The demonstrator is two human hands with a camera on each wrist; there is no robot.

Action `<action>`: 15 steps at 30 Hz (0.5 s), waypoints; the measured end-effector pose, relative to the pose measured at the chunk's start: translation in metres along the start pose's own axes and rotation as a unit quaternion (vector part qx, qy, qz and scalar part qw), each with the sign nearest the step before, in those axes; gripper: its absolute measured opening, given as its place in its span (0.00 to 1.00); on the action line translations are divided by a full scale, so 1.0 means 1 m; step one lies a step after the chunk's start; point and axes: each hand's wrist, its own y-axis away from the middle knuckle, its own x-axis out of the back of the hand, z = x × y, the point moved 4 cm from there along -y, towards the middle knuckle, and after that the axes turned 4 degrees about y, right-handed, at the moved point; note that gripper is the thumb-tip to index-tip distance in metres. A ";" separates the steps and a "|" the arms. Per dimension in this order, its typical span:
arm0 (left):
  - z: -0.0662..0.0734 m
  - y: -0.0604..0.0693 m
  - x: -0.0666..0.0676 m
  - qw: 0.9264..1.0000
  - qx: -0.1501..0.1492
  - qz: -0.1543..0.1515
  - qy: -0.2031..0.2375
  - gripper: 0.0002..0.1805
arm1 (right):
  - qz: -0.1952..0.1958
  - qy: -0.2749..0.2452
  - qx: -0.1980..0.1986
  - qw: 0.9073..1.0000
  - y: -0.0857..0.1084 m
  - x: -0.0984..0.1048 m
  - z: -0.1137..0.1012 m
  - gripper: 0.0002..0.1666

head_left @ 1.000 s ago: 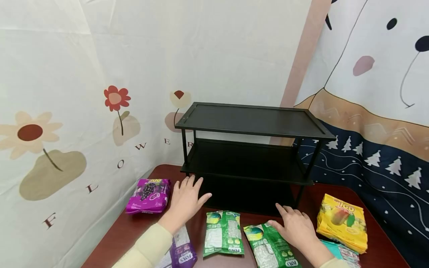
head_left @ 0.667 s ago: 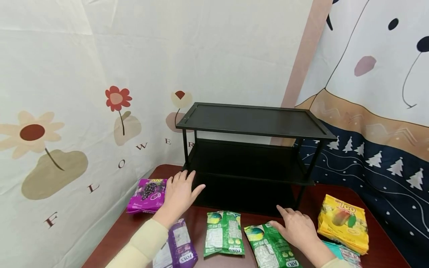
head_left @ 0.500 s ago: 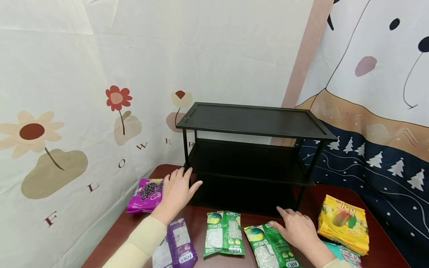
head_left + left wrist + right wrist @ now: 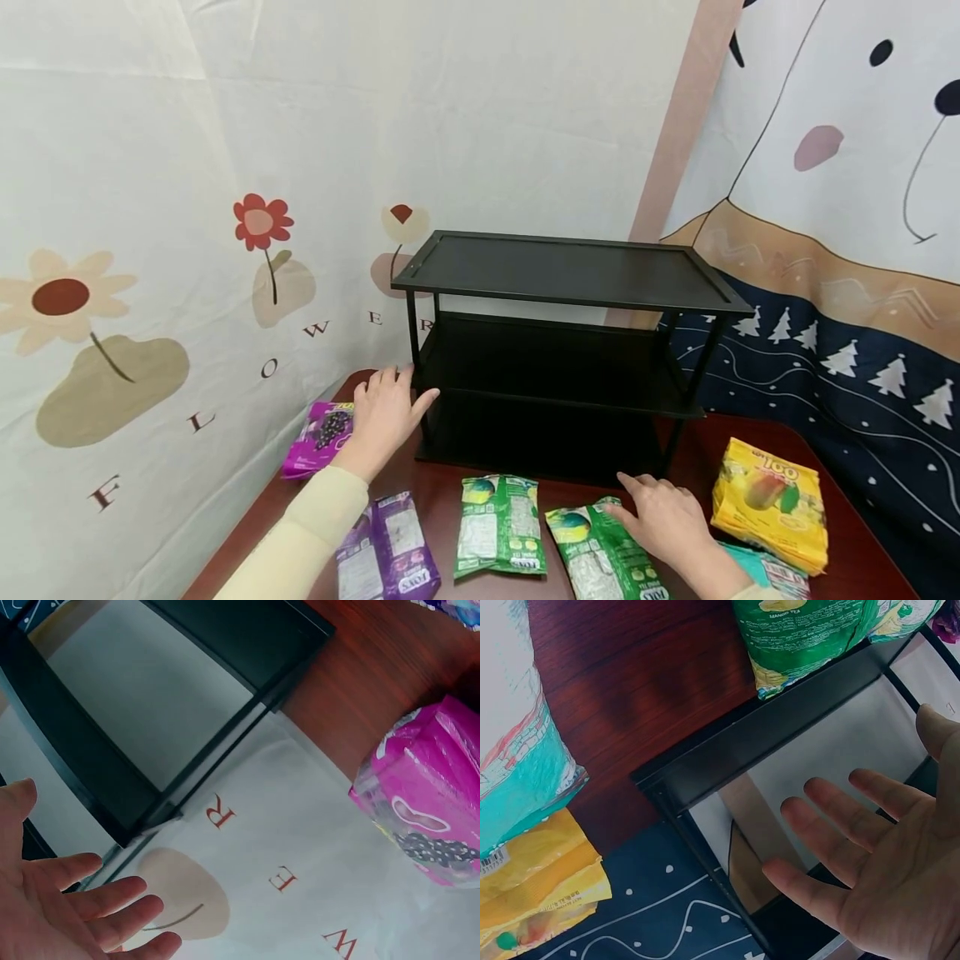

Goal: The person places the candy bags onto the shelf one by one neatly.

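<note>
The left hand point(image 4: 381, 417) hovers with spread fingers between the black shelf point(image 4: 570, 271) and the magenta grape bag point(image 4: 318, 437), holding nothing; the left wrist view shows the same hand point(image 4: 75, 911) palm up beside the shelf's frame. Above the right green bag point(image 4: 603, 554) is the right hand point(image 4: 667, 521), its fingers relaxed and empty. In the right wrist view that hand point(image 4: 885, 870) has its fingers apart near the shelf. Whether either hand touches the shelf, I cannot tell.
Another green bag point(image 4: 500, 525) lies mid-table, with a purple bag point(image 4: 405, 546) to its left. On the right, a yellow mango bag point(image 4: 771, 500) overlaps a teal bag point(image 4: 776, 575). A patterned cloth point(image 4: 300, 125) stands behind the table point(image 4: 450, 492).
The left hand has moved left from in front of the shelf toward the magenta bag, covering part of it. The purple bag shows more fully. The right hand has barely moved.
</note>
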 end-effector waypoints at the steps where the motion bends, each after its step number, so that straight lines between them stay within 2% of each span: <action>1: -0.002 -0.002 -0.001 1.000 0.004 -0.001 0.003 0.38 | -0.001 -0.001 0.002 1.000 0.000 0.000 0.000 0.33; 10: -0.017 -0.019 -0.006 0.999 0.029 -0.019 0.014 0.39 | -0.031 -0.005 0.002 1.000 0.000 -0.001 -0.001 0.32; 15: -0.022 -0.031 -0.010 0.998 0.046 -0.044 0.023 0.39 | -0.050 -0.006 0.003 0.999 0.002 -0.003 -0.001 0.32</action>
